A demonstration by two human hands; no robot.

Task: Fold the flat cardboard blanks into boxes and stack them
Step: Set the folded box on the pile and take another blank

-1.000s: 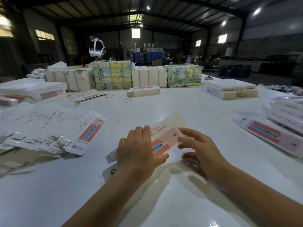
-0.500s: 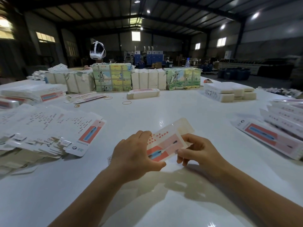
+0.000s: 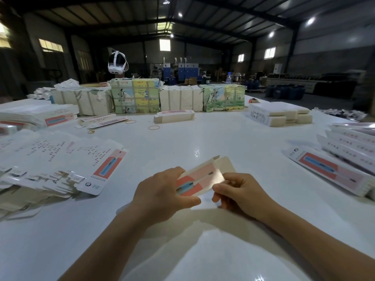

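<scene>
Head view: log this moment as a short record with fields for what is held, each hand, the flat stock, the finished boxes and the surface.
held item: cardboard blank, raised off the table
left hand: grips the blank's near end
right hand: pinches its far end
flat stock: pile of flat blanks, at left
finished boxes: folded boxes, stacked at right
surface: white table

You had two hands on one cardboard blank [image 3: 199, 180]: your left hand [image 3: 162, 196] and your right hand [image 3: 240, 194]; four wrapped bundles [image 3: 135, 96] stood in a row at the table's far side; three rubber bands [image 3: 153, 127] lay loose on the white table [image 3: 223, 136]; one headset [image 3: 116, 62] showed behind the bundles; one water bottle [image 3: 228, 77] stood far back; the fanned blanks [image 3: 60, 159] at your left overlapped too much to count.
</scene>
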